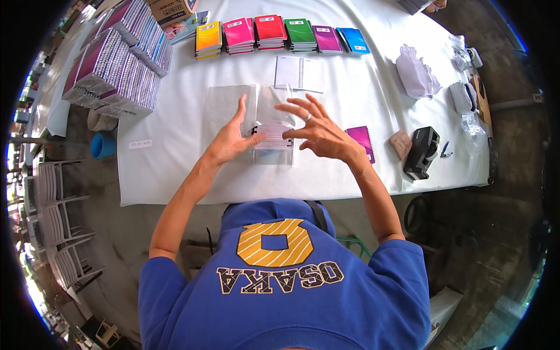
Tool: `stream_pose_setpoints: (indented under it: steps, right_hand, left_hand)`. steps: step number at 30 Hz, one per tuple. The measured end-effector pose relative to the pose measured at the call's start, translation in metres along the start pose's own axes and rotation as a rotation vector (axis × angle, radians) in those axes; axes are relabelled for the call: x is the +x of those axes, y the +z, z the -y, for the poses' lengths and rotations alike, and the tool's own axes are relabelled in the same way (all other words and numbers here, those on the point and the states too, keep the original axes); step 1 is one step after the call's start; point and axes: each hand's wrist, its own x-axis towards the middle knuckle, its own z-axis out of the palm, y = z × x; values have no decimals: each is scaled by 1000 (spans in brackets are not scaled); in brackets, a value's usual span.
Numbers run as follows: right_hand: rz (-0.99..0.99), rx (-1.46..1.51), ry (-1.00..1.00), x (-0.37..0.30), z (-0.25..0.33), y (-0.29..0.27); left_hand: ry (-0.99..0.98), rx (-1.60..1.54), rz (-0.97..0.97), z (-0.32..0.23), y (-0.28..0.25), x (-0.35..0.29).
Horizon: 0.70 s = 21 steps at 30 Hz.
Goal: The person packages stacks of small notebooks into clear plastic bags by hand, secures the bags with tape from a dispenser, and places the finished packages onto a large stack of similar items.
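On the near side of the white table [175, 166], a small spiral-bound stack [273, 139] lies between two hands, with clear plastic [224, 105] about it. From the stack, the left hand [230, 140] at nine o'clock is unclenched, thumb over the pages; the right hand [324, 137] at three has fingers loosely spread; whether either presses the stack cannot be told. Farther toward three lie a purple notebook [360, 141] and black tape dispenser [417, 158]. Beyond, an open notebook [287, 73] sits between twelve and one, a coloured row of notebooks [270, 29] at twelve.

wht tbl [169, 169] | wht chairs [51, 185] L | gry flr [119, 251] | brt lt [36, 300] L
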Motion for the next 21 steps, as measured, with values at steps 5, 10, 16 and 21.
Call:
stream_pose_setpoints:
  steps: [5,10,16,21]
  right_hand:
    - [-19,-95,-72,4,-12,11]
    - [-205,3,-19,22,-19,-5]
    - [-43,49,18,31,-34,10]
    - [-175,132,85,18,-35,16]
  left_hand:
    - [-121,502,-42,-12,6,2]
    - [-78,680,-62,-12,-18,19]
    - [-221,830,98,-14,-29,50]
    - [-71,-64,-294,-13,-43,9]
